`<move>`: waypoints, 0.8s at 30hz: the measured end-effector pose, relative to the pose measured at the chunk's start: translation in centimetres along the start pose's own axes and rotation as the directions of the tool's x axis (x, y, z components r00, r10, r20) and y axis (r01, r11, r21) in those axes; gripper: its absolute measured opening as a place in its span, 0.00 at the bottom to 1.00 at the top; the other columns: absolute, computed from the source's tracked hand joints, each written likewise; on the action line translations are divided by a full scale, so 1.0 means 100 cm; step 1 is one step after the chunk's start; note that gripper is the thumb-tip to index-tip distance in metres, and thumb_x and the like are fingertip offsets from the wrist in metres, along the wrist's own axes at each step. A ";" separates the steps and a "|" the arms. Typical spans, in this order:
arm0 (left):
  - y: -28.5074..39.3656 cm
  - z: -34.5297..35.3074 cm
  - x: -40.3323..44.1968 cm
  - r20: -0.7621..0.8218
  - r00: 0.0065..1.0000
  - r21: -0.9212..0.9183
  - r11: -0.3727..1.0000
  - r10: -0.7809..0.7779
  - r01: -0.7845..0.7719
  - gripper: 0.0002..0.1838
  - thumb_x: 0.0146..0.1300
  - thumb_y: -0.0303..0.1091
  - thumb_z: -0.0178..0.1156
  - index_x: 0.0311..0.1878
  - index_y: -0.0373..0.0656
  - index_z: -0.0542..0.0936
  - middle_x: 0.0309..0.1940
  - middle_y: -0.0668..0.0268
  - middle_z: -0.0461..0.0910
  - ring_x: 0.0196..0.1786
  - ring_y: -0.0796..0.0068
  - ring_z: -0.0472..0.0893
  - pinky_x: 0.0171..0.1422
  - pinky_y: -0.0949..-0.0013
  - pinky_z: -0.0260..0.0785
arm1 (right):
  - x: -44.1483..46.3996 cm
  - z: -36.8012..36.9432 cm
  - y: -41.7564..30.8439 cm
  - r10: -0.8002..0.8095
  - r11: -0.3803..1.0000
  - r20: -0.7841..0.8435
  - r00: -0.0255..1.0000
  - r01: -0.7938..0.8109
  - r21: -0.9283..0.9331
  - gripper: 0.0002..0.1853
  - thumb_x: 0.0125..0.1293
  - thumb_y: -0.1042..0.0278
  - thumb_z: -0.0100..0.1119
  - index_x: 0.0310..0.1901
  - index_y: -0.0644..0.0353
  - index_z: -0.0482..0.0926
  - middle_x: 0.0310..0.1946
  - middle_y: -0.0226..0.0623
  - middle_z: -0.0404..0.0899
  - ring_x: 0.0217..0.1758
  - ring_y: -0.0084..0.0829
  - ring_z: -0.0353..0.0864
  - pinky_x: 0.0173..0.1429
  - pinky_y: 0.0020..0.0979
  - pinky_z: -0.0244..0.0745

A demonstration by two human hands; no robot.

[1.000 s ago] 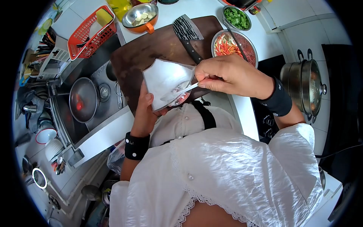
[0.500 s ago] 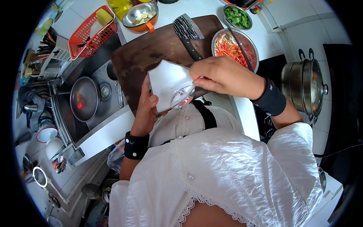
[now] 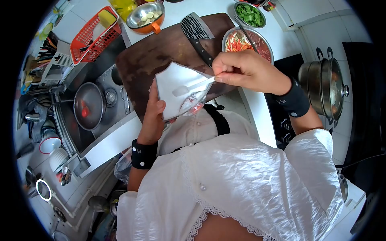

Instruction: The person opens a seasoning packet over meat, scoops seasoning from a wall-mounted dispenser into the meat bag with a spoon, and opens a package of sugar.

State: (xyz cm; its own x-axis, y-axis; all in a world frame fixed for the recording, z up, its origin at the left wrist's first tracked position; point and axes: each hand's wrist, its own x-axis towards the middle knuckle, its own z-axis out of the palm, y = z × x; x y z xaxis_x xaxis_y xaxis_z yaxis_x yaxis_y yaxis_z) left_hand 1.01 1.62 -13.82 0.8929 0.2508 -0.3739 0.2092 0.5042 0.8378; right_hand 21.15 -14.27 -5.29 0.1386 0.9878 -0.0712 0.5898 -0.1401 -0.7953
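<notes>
Head view: our left fingers (image 3: 160,105), partly hidden, hold a white packet (image 3: 172,78); our right fingers (image 3: 226,76) pinch a spoon (image 3: 193,86), mostly hidden earlier.

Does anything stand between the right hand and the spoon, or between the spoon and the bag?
Nothing visible does. The right hand holds the spoon, which shows uncovered against the bag's white surface. The left hand grips the bag's side, clear of the spoon.
</notes>
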 end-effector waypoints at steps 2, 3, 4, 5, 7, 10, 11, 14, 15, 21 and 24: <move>0.001 -0.001 0.000 0.015 1.000 -0.012 1.000 -0.016 0.017 0.51 0.47 0.61 0.52 0.71 0.49 0.43 0.53 0.65 0.67 0.36 0.81 0.73 0.22 0.81 0.58 | -0.003 -0.006 -0.005 0.013 0.999 0.071 0.997 -0.015 0.038 0.05 0.61 0.72 0.56 0.33 0.62 0.72 0.24 0.28 0.74 0.27 0.21 0.72 0.32 0.22 0.66; 0.000 -0.001 0.000 0.015 1.000 -0.024 0.999 -0.024 0.024 0.51 0.47 0.61 0.52 0.71 0.49 0.43 0.52 0.65 0.67 0.36 0.81 0.72 0.22 0.81 0.57 | -0.005 -0.007 -0.007 0.049 0.998 0.109 0.993 -0.053 0.035 0.04 0.61 0.72 0.56 0.34 0.62 0.72 0.25 0.29 0.74 0.27 0.21 0.72 0.33 0.22 0.66; -0.001 -0.002 0.000 0.015 0.999 -0.036 0.999 -0.032 0.032 0.51 0.48 0.61 0.52 0.71 0.49 0.43 0.51 0.66 0.67 0.35 0.81 0.72 0.22 0.81 0.57 | -0.006 -0.008 -0.006 0.048 0.999 0.107 0.993 -0.048 0.002 0.04 0.61 0.72 0.56 0.33 0.62 0.72 0.25 0.28 0.74 0.27 0.21 0.72 0.33 0.22 0.66; -0.002 -0.004 0.000 0.017 0.999 -0.037 0.999 -0.034 0.034 0.51 0.48 0.61 0.52 0.71 0.49 0.43 0.51 0.66 0.67 0.35 0.81 0.72 0.22 0.81 0.57 | -0.006 -0.008 -0.004 0.047 0.999 0.104 0.993 -0.044 -0.030 0.04 0.61 0.72 0.56 0.33 0.62 0.72 0.25 0.28 0.74 0.27 0.21 0.72 0.33 0.22 0.66; -0.005 -0.007 -0.001 0.021 0.999 -0.039 0.998 -0.040 0.040 0.51 0.48 0.61 0.51 0.71 0.48 0.43 0.51 0.66 0.67 0.35 0.81 0.72 0.22 0.81 0.57 | -0.008 -0.010 -0.003 0.043 0.998 0.078 0.996 -0.039 -0.050 0.04 0.61 0.72 0.56 0.33 0.62 0.72 0.25 0.28 0.74 0.27 0.21 0.71 0.32 0.22 0.66; -0.005 -0.005 -0.002 0.020 0.998 -0.052 0.997 -0.053 0.054 0.50 0.49 0.60 0.51 0.71 0.48 0.43 0.52 0.65 0.67 0.33 0.83 0.71 0.20 0.82 0.54 | -0.010 -0.016 -0.004 0.041 0.999 0.042 0.998 -0.040 -0.031 0.04 0.60 0.72 0.57 0.32 0.62 0.73 0.24 0.28 0.74 0.27 0.20 0.71 0.32 0.22 0.65; -0.005 -0.008 -0.003 0.035 0.997 -0.040 0.997 -0.065 0.067 0.50 0.49 0.60 0.51 0.71 0.48 0.43 0.54 0.64 0.66 0.37 0.81 0.72 0.23 0.81 0.58 | -0.012 -0.019 -0.004 0.042 0.999 0.052 0.998 -0.040 -0.036 0.05 0.60 0.72 0.57 0.32 0.62 0.73 0.24 0.28 0.73 0.26 0.20 0.71 0.32 0.22 0.65; -0.005 -0.012 -0.005 0.058 0.996 -0.023 0.998 -0.062 0.063 0.49 0.48 0.57 0.51 0.71 0.46 0.44 0.60 0.61 0.62 0.49 0.73 0.72 0.38 0.75 0.66 | -0.015 -0.028 -0.004 0.042 0.998 0.111 0.993 -0.037 -0.044 0.05 0.60 0.72 0.57 0.32 0.62 0.73 0.23 0.28 0.73 0.26 0.20 0.70 0.31 0.22 0.65; -0.003 -0.007 -0.005 0.053 0.998 -0.030 0.999 -0.032 0.034 0.49 0.48 0.56 0.52 0.71 0.44 0.45 0.62 0.60 0.60 0.54 0.71 0.70 0.47 0.72 0.66 | -0.015 -0.030 -0.004 0.043 0.998 0.135 0.990 -0.037 -0.047 0.05 0.60 0.72 0.57 0.32 0.62 0.73 0.23 0.28 0.73 0.25 0.20 0.70 0.31 0.22 0.65; -0.002 0.001 -0.001 0.076 0.997 -0.010 0.999 0.035 -0.034 0.51 0.45 0.51 0.55 0.70 0.39 0.45 0.67 0.57 0.53 0.69 0.65 0.55 0.71 0.66 0.45 | -0.006 -0.021 -0.003 0.076 0.997 0.237 0.969 -0.076 -0.009 0.05 0.59 0.72 0.58 0.32 0.62 0.73 0.23 0.28 0.73 0.25 0.19 0.70 0.31 0.22 0.65; -0.003 0.003 0.001 0.078 0.996 0.002 0.999 0.048 -0.048 0.52 0.45 0.50 0.56 0.70 0.38 0.45 0.66 0.57 0.54 0.69 0.65 0.56 0.70 0.67 0.46 | 0.000 -0.007 -0.004 0.035 0.998 0.212 0.977 -0.045 0.044 0.05 0.58 0.73 0.58 0.32 0.62 0.73 0.22 0.28 0.73 0.24 0.19 0.69 0.31 0.22 0.65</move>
State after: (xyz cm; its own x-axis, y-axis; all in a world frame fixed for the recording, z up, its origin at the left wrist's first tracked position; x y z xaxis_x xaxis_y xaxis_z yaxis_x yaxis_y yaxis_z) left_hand 1.17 1.26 -13.98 0.9304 0.2089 -0.3013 0.1668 0.4904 0.8554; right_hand 21.44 -14.27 -4.55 -0.0124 0.9744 -0.2246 0.5472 -0.1814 -0.8171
